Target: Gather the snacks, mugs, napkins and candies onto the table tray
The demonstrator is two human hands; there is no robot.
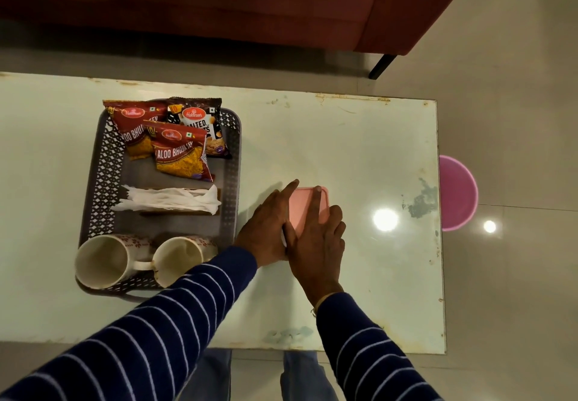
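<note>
A grey perforated tray [230,181] lies on the table's left half. At its far end are three snack packets: two red ones [183,156] [133,128] and a black peanut one [203,122]. White napkins [170,201] lie across its middle. Two white mugs [101,260] [175,258] lie on their sides at its near end. Just right of the tray, a pink-lidded box [302,205] rests on the table. My left hand [267,232] holds its left side and my right hand [317,239] lies flat on the lid. The box's contents are hidden.
The pale glass-topped table [359,156] has worn edges and shows lamp glare at the right. A red sofa [219,0] stands beyond the far edge. A pink bucket [458,192] sits on the floor past the right edge.
</note>
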